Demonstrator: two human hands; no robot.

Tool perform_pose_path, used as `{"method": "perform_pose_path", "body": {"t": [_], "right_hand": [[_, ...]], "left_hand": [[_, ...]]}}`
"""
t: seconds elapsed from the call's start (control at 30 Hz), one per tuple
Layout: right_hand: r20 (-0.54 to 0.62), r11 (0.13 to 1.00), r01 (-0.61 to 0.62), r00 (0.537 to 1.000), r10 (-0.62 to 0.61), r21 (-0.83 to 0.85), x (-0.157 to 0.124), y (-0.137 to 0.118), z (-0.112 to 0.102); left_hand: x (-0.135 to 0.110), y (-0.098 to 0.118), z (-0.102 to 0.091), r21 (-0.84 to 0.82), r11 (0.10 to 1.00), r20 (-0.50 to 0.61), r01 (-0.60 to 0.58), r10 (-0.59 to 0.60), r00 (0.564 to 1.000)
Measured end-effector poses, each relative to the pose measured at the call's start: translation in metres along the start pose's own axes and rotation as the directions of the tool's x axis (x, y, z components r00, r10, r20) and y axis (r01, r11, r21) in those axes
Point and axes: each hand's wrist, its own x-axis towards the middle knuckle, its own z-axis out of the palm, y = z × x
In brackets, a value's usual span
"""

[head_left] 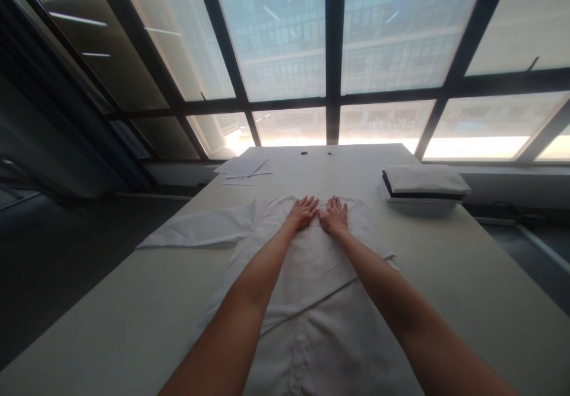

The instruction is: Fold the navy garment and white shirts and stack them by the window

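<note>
A white shirt (312, 301) lies spread flat on the long pale table (467, 277), its left sleeve (200, 230) stretched out to the left and its right sleeve folded across the body. My left hand (303, 212) rests flat on the shirt near its collar end, fingers stretched out. Right beside it, my right hand (333, 215) also lies flat on the cloth with fingers out. The two hands almost touch. Neither holds anything.
A stack of folded clothes (423, 183), white over dark, sits at the right of the table. Loose paper sheets (244, 167) lie at the far left. Two small dark holes (304, 153) mark the far end. Large windows stand behind the table.
</note>
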Motion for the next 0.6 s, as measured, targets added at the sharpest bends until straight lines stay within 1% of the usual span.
{"method": "perform_pose_path", "body": {"t": [0.23, 0.33, 0.4, 0.47, 0.53, 0.57, 0.6], "right_hand": [[-0.058, 0.987, -0.158, 0.985, 0.159, 0.025, -0.001, -0.002, 0.003], [-0.096, 0.984, -0.171, 0.98, 0.174, 0.041, -0.002, -0.002, 0.001], [-0.115, 0.994, -0.104, 0.987, 0.108, 0.045, -0.004, -0.002, -0.003], [-0.112, 0.999, 0.018, 0.994, -0.013, 0.041, -0.006, -0.002, -0.006], [-0.086, 0.99, 0.135, 0.988, -0.132, 0.039, -0.008, -0.001, -0.008], [-0.065, 0.983, 0.179, 0.982, -0.176, 0.04, -0.008, -0.001, -0.009], [-0.043, 0.976, 0.212, 0.977, -0.21, 0.043, -0.009, 0.0, -0.01]], "left_hand": [[-0.003, 0.002, -0.003, 0.008, 1.0, -0.013, 0.002, -0.002, 1.0], [-0.002, 0.002, -0.002, 0.009, 1.0, -0.021, 0.007, -0.007, 1.0], [-0.001, 0.003, -0.001, -0.006, 0.999, -0.05, 0.043, -0.043, 0.998], [-0.001, 0.004, 0.0, -0.024, 0.993, -0.106, 0.114, -0.116, 0.988], [-0.001, 0.005, 0.0, -0.036, 0.982, -0.171, 0.184, -0.187, 0.967], [-0.002, 0.005, -0.001, -0.038, 0.98, -0.19, 0.197, -0.201, 0.961], [-0.003, 0.005, -0.001, -0.037, 0.982, -0.194, 0.184, -0.187, 0.963]]}}
